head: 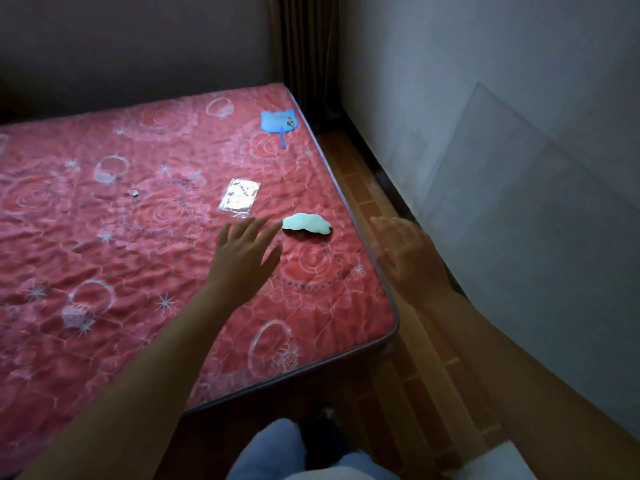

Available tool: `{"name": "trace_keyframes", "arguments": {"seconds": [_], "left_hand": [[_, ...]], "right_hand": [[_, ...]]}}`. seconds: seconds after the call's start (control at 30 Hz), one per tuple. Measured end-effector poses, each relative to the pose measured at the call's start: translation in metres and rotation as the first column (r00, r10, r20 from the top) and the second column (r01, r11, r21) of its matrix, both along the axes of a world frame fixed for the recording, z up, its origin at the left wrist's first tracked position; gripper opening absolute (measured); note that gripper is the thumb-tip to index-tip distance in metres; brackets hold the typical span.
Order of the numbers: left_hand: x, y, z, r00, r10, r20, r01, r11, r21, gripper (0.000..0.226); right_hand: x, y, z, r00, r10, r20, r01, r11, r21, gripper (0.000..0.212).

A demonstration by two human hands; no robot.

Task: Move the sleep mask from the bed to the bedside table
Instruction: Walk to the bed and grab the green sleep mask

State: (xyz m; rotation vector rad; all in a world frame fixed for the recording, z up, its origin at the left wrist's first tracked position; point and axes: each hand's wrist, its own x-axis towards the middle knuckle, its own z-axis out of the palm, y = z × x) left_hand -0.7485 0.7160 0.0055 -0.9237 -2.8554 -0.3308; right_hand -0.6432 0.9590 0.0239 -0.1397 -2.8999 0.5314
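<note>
Room: dim; a dull brownish wall [131, 39] behind the bed, a pale grey-white wall [502, 98] on the right, and a dark ribbed curtain [304, 46] in the corner between them. A strip of brown tiled floor [367, 188] runs between the bed's right edge and the pale wall.

Bed [104, 237]: bare mattress in red quilted fabric with pale rose, ring and star patterns; its near right corner is rounded.

Left hand [242, 254]: reaching out over the mattress, palm down, fingers spread wide, holding nothing; its fingertips are just beside the mask's left end, and contact cannot be judged.

Right hand [405, 254]: motion-blurred, over the mattress's right edge and the floor strip, fingers loosely spread, holding nothing.

Knees in light blue trousers [273, 448]: at the bottom edge.

Sleep mask [306, 223]: pale mint, cloud-like outline, lying flat on the mattress near its right edge. Long axis runs left to right across the view, roughly crosswise to that edge; a dark underside or shadow shows below it.

Foil packet [240, 198]: silvery, rectangular, just behind and left of the mask.

Hand fan [280, 123]: blue, cat-eared, handle pointing toward the viewer, near the far right corner.

Small dark object [134, 193]: left of the packet, too small to identify.
</note>
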Motion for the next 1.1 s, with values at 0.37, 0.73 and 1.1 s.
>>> {"name": "trace_keyframes", "arguments": {"seconds": [0.37, 0.73, 1.1], "left_hand": [[-0.037, 0.025, 0.002, 0.999, -0.045, 0.005, 0.045, 0.998, -0.040, 0.047], [-0.093, 0.040, -0.037, 0.995, 0.064, 0.083, -0.064, 0.998, 0.004, 0.046], [-0.171, 0.050, -0.184, 0.984, 0.097, 0.148, -0.092, 0.995, -0.036, 0.048]], "right_hand": [[-0.035, 0.030, -0.011, 0.998, 0.037, -0.047, -0.037, 0.999, -0.011, 0.045], [-0.102, 0.017, -0.046, 0.996, 0.080, -0.028, -0.078, 0.995, 0.066, 0.049], [-0.179, 0.019, -0.190, 0.999, -0.023, 0.035, 0.023, 0.999, 0.023, 0.056]]}}
